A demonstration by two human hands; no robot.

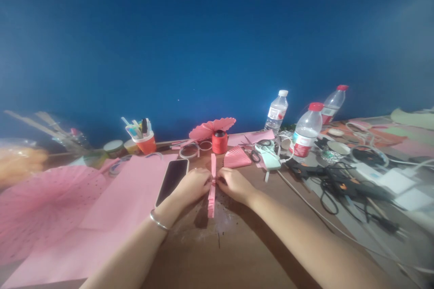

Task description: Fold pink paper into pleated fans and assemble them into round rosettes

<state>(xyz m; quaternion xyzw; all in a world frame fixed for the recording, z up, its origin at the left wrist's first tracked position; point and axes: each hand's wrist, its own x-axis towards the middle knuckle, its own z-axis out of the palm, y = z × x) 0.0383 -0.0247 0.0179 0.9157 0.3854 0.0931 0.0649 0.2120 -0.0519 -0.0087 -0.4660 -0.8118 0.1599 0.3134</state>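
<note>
A narrow, accordion-folded strip of pink paper [211,201] stands lengthwise in front of me, over the brown table. My left hand [198,184] grips its middle from the left, and my right hand [233,184] grips it from the right. Both sets of fingers are closed at the strip; the fingertips are partly hidden. Just beyond the strip sits a red spool-like object [219,142] with a dark top. A pleated pink paper fan piece [237,158] lies to its right, and an opened pink paper fan [213,128] rests behind it.
A phone [172,181] lies beside my left hand. Pink paper sheets [125,203] and a large pink fan [50,210] cover the left. An orange cup [147,144] holds pens. Bottles [307,128], white cables [305,201] and a black power strip [352,183] crowd the right.
</note>
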